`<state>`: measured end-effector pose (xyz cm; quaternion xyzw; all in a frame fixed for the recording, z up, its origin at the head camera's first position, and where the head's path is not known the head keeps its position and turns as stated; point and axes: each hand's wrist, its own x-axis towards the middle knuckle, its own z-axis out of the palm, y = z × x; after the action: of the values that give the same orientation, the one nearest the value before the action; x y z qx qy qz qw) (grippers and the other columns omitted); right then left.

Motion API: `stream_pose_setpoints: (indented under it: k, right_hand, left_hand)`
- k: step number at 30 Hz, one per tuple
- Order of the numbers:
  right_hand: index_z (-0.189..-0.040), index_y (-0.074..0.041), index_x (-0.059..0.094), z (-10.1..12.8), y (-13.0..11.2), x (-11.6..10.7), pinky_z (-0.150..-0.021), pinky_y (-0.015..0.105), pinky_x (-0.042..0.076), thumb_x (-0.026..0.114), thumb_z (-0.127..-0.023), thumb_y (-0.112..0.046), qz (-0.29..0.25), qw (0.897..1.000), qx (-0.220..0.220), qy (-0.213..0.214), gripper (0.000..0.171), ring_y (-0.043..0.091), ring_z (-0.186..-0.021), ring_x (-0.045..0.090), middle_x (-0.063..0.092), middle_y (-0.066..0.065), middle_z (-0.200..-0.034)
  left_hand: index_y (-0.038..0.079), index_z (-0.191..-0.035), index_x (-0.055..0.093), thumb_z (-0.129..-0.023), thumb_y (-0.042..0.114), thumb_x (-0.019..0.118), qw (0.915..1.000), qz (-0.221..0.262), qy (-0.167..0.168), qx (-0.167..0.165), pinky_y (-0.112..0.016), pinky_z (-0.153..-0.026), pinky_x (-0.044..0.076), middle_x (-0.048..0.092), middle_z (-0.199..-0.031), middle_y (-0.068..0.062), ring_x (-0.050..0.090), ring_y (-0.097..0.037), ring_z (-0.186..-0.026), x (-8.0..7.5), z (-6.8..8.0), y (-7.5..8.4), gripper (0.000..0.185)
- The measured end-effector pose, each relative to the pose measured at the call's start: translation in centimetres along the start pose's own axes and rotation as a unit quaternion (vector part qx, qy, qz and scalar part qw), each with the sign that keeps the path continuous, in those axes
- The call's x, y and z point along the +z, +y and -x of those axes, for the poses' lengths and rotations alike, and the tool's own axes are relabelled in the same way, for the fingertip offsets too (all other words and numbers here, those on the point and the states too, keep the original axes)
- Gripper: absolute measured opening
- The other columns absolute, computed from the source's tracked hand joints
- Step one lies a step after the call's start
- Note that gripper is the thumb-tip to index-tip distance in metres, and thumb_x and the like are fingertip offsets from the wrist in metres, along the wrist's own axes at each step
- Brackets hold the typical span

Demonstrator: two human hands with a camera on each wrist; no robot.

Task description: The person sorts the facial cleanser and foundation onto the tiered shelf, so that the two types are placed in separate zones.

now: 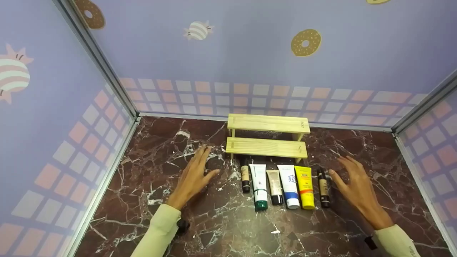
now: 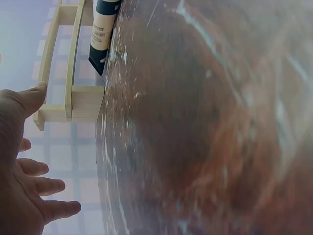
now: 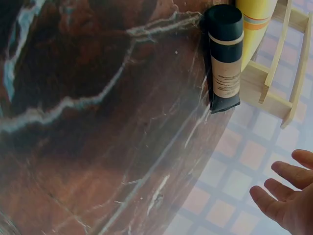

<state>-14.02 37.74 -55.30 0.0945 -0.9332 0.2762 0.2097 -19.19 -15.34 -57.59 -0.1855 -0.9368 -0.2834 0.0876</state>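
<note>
Six cosmetic tubes lie in a row (image 1: pixel 284 185) on dark red marble tabletop (image 1: pixel 221 228), just near of two-step pale wooden rack (image 1: pixel 267 135). Left hand (image 1: pixel 194 176) left, right hand (image 1: pixel 355 187) right; both open-fingered, holding nothing.

Six tubes lie side by side in a row between the hands, the left hand (image 1: pixel 193 175) well to their left, the right hand (image 1: pixel 355 185) just right of the end tube (image 1: pixel 323 187). Beyond the fingertips, right behind the row, stands the two-step shelf (image 1: pixel 267 147).
</note>
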Motion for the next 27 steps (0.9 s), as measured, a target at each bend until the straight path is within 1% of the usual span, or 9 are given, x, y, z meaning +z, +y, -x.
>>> stream_pose_setpoints:
  k: [6, 10, 12, 15, 18, 22, 24, 25, 27]
  right_hand:
    - [-0.140, 0.012, 0.065, 0.5, 0.2, 0.8, -0.108, 0.076, 0.042, 0.082, -0.097, -0.009, -0.001, 1.000, 0.002, 0.004, 0.051, 0.056, -0.132, 0.055, 0.062, 0.037, -0.142]
    - [-0.138, 0.012, 0.066, 0.9, 0.3, 1.3, -0.105, 0.074, 0.044, 0.082, -0.096, -0.008, -0.004, 1.000, 0.010, 0.004, 0.049, 0.057, -0.127, 0.058, 0.064, 0.039, -0.137]
    - [-0.136, 0.013, 0.067, 1.1, 0.4, 1.5, -0.104, 0.073, 0.044, 0.082, -0.096, -0.008, -0.008, 1.000, 0.013, 0.002, 0.047, 0.059, -0.125, 0.059, 0.065, 0.040, -0.135]
    - [-0.134, 0.014, 0.068, 1.2, 0.5, 1.9, -0.104, 0.074, 0.044, 0.081, -0.098, -0.010, -0.011, 1.000, 0.022, -0.012, 0.046, 0.060, -0.123, 0.059, 0.065, 0.040, -0.133]
    - [-0.133, 0.013, 0.068, 1.3, 0.5, 2.2, -0.103, 0.073, 0.045, 0.080, -0.100, -0.013, -0.014, 0.999, 0.040, -0.027, 0.044, 0.058, -0.122, 0.060, 0.066, 0.038, -0.131]
    - [-0.133, 0.012, 0.069, 1.6, 0.5, 2.5, -0.102, 0.072, 0.046, 0.080, -0.101, -0.015, -0.015, 0.997, 0.061, -0.037, 0.044, 0.055, -0.121, 0.061, 0.066, 0.037, -0.130]
    - [-0.133, 0.013, 0.068, 1.8, 0.5, 2.6, -0.102, 0.072, 0.047, 0.080, -0.102, -0.016, -0.020, 0.996, 0.074, -0.047, 0.045, 0.056, -0.121, 0.061, 0.066, 0.037, -0.130]
    - [-0.134, 0.014, 0.067, 1.9, 0.4, 2.7, -0.103, 0.073, 0.047, 0.079, -0.102, -0.018, -0.023, 0.995, 0.084, -0.056, 0.046, 0.058, -0.122, 0.061, 0.065, 0.038, -0.131]
    - [-0.137, 0.015, 0.065, 2.2, 0.4, 2.9, -0.104, 0.073, 0.047, 0.077, -0.104, -0.021, -0.032, 0.991, 0.106, -0.076, 0.050, 0.060, -0.123, 0.061, 0.064, 0.040, -0.133]
  left_hand:
    - [0.001, -0.170, 0.038, -0.102, 0.040, 0.079, 0.9985, 0.051, 0.013, -0.014, -0.064, -0.127, 0.031, 0.033, -0.176, -0.024, 0.029, -0.049, -0.162, 1.0, -0.5, 0.3, 0.088]
    - [0.001, -0.168, 0.043, -0.102, 0.035, 0.081, 0.9953, 0.088, 0.031, -0.024, -0.064, -0.127, 0.031, 0.042, -0.172, -0.023, 0.034, -0.049, -0.160, 1.7, -0.9, 0.4, 0.084]
    - [0.001, -0.166, 0.045, -0.101, 0.031, 0.082, 0.9924, 0.112, 0.045, -0.023, -0.064, -0.126, 0.032, 0.046, -0.169, -0.024, 0.037, -0.051, -0.157, 2.1, -1.1, 0.5, 0.081]
    - [-0.001, -0.163, 0.048, -0.100, 0.026, 0.083, 0.9853, 0.155, 0.069, -0.018, -0.066, -0.126, 0.032, 0.049, -0.165, -0.027, 0.040, -0.054, -0.154, 2.8, -1.5, 0.2, 0.078]
    - [0.000, -0.162, 0.051, -0.100, 0.031, 0.083, 0.9790, 0.181, 0.093, -0.015, -0.066, -0.126, 0.032, 0.051, -0.162, -0.028, 0.041, -0.051, -0.153, 4.6, -2.1, -0.9, 0.077]
    - [0.003, -0.160, 0.054, -0.099, 0.046, 0.082, 0.9774, 0.176, 0.114, -0.026, -0.063, -0.125, 0.035, 0.053, -0.161, -0.025, 0.042, -0.045, -0.155, 7.5, -3.1, -2.9, 0.080]
    - [0.004, -0.160, 0.056, -0.097, 0.048, 0.083, 0.9759, 0.181, 0.115, -0.039, -0.064, -0.125, 0.035, 0.053, -0.161, -0.024, 0.041, -0.045, -0.156, 8.2, -3.4, -3.1, 0.081]
    - [0.003, -0.159, 0.056, -0.098, 0.044, 0.084, 0.9754, 0.184, 0.112, -0.047, -0.064, -0.125, 0.035, 0.054, -0.161, -0.025, 0.041, -0.046, -0.156, 8.0, -3.4, -2.6, 0.079]
    - [0.005, -0.159, 0.057, -0.098, 0.039, 0.085, 0.9745, 0.186, 0.110, -0.059, -0.063, -0.125, 0.034, 0.055, -0.160, -0.023, 0.041, -0.045, -0.157, 8.3, -3.5, -2.4, 0.076]
